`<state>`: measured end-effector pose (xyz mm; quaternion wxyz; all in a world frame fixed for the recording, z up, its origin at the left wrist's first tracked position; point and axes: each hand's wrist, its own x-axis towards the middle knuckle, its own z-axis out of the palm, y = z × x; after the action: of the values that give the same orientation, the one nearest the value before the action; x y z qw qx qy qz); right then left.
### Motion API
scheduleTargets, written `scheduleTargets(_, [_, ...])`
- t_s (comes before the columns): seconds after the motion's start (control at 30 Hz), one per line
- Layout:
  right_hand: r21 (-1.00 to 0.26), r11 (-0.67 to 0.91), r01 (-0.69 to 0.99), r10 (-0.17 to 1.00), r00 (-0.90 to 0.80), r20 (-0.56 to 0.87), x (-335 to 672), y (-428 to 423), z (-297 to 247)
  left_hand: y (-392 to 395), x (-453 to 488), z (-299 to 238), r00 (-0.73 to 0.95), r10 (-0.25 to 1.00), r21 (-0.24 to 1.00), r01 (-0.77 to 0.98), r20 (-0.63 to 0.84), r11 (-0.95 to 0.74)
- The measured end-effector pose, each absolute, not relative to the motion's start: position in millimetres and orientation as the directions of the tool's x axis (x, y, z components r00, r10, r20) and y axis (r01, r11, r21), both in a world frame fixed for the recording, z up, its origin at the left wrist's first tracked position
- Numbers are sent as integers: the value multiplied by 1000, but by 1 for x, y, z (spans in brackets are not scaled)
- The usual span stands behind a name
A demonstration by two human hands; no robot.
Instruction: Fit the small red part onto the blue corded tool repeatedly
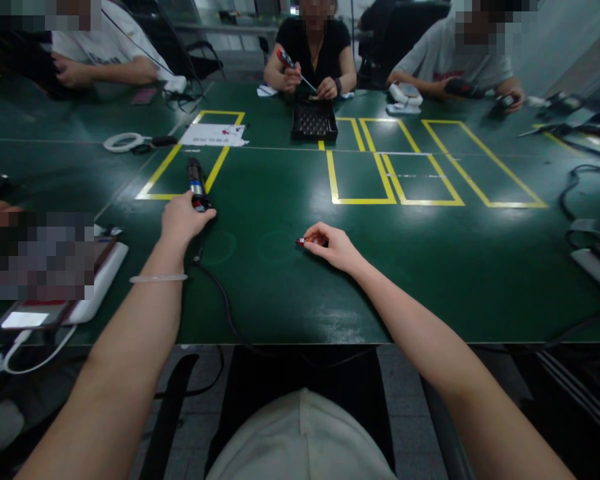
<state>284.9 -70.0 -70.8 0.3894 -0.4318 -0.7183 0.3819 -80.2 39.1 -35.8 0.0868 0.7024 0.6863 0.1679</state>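
On the left of the table, my left hand (pixel 184 215) is closed around the near end of a black handheld tool (pixel 195 175) with a blue and silver band. The tool lies across the yellow tape and points away from me. A black cord runs from near it toward the table's front edge. My right hand (pixel 333 247), to the right of centre, pinches a small red and dark piece (pixel 301 242) between thumb and fingers just over the green tabletop. What exactly this piece is cannot be made out. My fingers partly hide both held things.
Yellow tape outlines (pixel 363 201) mark the green table (pixel 280 307). A black tray (pixel 314 123) stands at the far side, before a person holding a screwdriver (pixel 286 59). Back left lie a white paper (pixel 214 135) and a coiled white cable (pixel 125 142). A white power bank (pixel 97 287) is near left.
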Motion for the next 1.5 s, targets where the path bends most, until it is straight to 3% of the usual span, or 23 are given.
scheduleTargets(0.1, [-883,339,325,917,-322,234,285,-70,-71,27,-51,-37,-55,988,188,982,145,28])
scheduleTargets(0.23, [-884,340,319,918,-318,238,285,-71,-70,6,-8,-37,87,987,134,985,135,-105])
scheduleTargets(0.43, [-875,356,329,923,-268,275,286,-69,-71,-31,49,-36,318,939,166,927,130,-337])
scheduleTargets(0.63, [-856,366,365,930,-174,323,289,-65,-73,-60,83,-33,440,890,157,877,117,-454])
scheduleTargets(1.1, [-768,419,485,908,-232,348,288,-63,-77,-74,92,-35,492,860,163,845,134,-509])
scheduleTargets(1.5, [-763,451,462,891,-274,361,289,-66,-73,-74,92,-36,501,852,128,845,153,-520])
